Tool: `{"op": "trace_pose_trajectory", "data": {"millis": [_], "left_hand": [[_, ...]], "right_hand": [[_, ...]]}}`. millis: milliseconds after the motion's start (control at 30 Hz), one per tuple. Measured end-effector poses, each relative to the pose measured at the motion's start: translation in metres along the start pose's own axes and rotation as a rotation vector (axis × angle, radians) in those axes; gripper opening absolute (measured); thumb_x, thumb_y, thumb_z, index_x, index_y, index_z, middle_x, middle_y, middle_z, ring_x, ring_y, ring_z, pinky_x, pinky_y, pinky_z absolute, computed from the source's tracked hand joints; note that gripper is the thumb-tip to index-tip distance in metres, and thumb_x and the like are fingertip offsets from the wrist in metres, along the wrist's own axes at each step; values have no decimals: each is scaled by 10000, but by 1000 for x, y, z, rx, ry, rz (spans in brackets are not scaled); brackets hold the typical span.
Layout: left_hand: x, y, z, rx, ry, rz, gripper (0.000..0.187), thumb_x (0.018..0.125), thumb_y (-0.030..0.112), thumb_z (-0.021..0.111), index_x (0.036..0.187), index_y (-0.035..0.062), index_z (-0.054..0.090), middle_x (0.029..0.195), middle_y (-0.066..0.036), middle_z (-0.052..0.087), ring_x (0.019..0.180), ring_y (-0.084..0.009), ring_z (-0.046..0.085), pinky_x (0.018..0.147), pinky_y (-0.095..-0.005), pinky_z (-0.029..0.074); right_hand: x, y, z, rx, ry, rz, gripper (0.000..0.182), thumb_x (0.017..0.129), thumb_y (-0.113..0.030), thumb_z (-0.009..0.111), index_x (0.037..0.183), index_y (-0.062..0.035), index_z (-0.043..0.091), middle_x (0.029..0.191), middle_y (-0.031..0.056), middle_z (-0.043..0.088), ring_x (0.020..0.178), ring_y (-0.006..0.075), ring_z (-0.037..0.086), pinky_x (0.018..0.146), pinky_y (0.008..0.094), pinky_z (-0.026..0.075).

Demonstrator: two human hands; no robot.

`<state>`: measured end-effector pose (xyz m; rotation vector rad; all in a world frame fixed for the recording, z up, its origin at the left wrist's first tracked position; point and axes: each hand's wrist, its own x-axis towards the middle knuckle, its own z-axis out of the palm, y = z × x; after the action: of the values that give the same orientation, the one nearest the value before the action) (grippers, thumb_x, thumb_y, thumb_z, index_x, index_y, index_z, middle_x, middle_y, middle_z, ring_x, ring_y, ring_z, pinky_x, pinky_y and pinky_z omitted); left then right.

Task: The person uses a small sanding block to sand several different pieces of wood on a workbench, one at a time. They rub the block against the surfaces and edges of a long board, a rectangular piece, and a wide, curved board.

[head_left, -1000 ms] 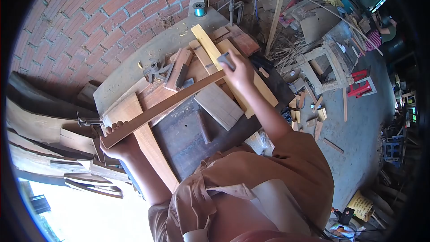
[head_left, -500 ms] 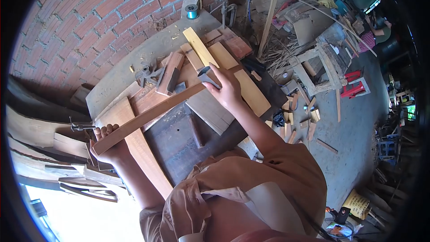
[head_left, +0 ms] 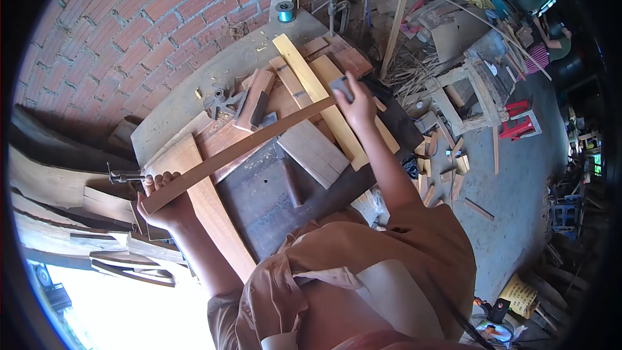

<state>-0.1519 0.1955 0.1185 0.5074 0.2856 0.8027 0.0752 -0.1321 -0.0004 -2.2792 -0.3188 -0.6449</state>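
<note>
A long brown wooden strip (head_left: pixel 240 150) slants across the workbench (head_left: pixel 259 220). Its near end lies in my left hand (head_left: pixel 167 206), whose fingers wrap round it. At the strip's far end, my right hand (head_left: pixel 356 105) holds a small grey block (head_left: pixel 341 89) between thumb and fingers. Beneath the strip are a pale yellow board (head_left: pixel 301 68), a greyish plank (head_left: pixel 313 153) and a wooden block with a dark side (head_left: pixel 254 100). A dark rod (head_left: pixel 291 183) lies on the bench nearer my body.
A metal clamp (head_left: pixel 123 177) sits at the bench's left edge. A blue spool (head_left: pixel 285 13) stands near the brick wall. Curved boards (head_left: pixel 58 188) are stacked at left. On the right are a wooden frame (head_left: pixel 479 100), red stool (head_left: pixel 518 120), floor offcuts and another person (head_left: pixel 538 55).
My right hand has moved right, to the strip's far end, with the grey block. The view has shifted slightly. My left hand still holds the near end.
</note>
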Motion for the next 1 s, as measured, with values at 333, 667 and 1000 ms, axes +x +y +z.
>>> {"op": "trace_pose_trajectory", "data": {"millis": [333, 667, 1000], "left_hand": [[1, -4, 9, -22, -51, 21, 305, 766, 330, 432, 776, 36, 512, 595, -66, 450, 593, -197, 433, 619, -338, 369], [-4, -5, -12, -39, -155, -6, 342, 797, 376, 382, 744, 71, 527, 597, -44, 464, 600, -184, 463, 674, -348, 384], [-9, -9, -11, -61, -293, 35, 357, 812, 398, 389, 752, 75, 528, 600, -39, 443, 592, -174, 432, 681, -350, 382]], "right_hand": [[-23, -55, -15, 162, -69, -71, 496, 763, -282, 651, 1190, -72, 508, 964, 153, 594, 897, 323, 576, 757, 377, 465], [2, 45, -6, -75, -115, 351, 555, 783, -377, 598, 1214, -46, 490, 1095, 221, 565, 1018, 339, 547, 858, 389, 434], [-5, 35, -19, -153, -156, 324, 538, 792, -366, 607, 1205, -38, 498, 1059, 235, 576, 998, 340, 559, 832, 384, 444]]}}
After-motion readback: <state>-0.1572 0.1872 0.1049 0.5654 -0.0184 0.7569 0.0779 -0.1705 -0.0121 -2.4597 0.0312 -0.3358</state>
